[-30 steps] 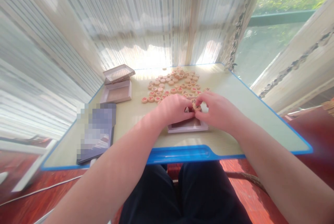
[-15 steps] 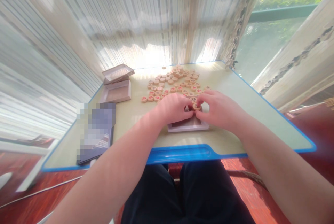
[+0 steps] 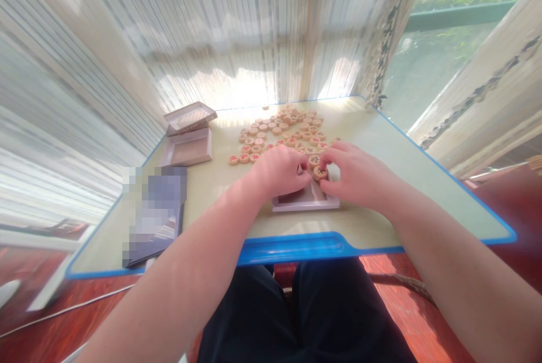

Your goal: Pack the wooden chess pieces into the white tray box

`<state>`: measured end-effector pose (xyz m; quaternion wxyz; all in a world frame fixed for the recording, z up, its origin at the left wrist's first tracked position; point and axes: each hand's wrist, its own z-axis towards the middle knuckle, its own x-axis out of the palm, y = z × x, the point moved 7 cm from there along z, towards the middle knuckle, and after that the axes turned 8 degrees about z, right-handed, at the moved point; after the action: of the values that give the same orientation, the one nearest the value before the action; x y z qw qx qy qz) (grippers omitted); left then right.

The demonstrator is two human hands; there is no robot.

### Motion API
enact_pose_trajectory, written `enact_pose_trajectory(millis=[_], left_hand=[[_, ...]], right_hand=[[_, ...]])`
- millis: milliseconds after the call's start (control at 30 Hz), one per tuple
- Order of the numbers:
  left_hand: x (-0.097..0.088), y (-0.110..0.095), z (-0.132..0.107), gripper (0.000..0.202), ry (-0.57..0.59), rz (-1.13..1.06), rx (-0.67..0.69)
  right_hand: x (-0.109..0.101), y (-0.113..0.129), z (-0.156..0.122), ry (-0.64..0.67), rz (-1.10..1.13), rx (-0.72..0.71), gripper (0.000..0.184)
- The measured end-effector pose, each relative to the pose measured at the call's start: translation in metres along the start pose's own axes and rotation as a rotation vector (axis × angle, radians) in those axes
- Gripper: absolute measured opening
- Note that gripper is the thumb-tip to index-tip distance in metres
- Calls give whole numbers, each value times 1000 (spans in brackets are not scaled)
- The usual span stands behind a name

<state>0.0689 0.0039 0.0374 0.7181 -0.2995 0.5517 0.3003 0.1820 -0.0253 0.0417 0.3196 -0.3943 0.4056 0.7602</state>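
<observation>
My right hand (image 3: pixel 353 176) pinches a round wooden Chinese chess piece (image 3: pixel 320 173) between thumb and fingers, over a shallow open box (image 3: pixel 311 205). The piece has a dark character on its top. Just behind it, another chess piece (image 3: pixel 314 161) with a dark character lies at the box's far side. My left hand (image 3: pixel 283 171) is curled over the box's left part, with thumb and forefinger a little apart and no piece plainly between them. Its other fingers are hidden, as is the left inside of the box.
Many loose chess pieces (image 3: pixel 279 127), some with red or dark characters, spread behind the hands. At the back left stand an empty box (image 3: pixel 190 148) and a box lid (image 3: pixel 192 117). A dark flat device (image 3: pixel 158 222), partly pixelated, lies left. The table has a blue edge (image 3: pixel 292 247).
My left fingers have drawn slightly left, away from the chess piece they were touching. My right hand keeps the piece, now more fully in sight.
</observation>
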Motion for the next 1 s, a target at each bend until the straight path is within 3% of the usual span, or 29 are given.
enact_pose_trajectory(millis=[633,1000], left_hand=[[3,-2,0,29,16,47,14],[3,-1,1,28,5,58,-5]], right_hand=[[2,-4,2,9,-16,59,11],[0,-5,1,-18,33,18,15]])
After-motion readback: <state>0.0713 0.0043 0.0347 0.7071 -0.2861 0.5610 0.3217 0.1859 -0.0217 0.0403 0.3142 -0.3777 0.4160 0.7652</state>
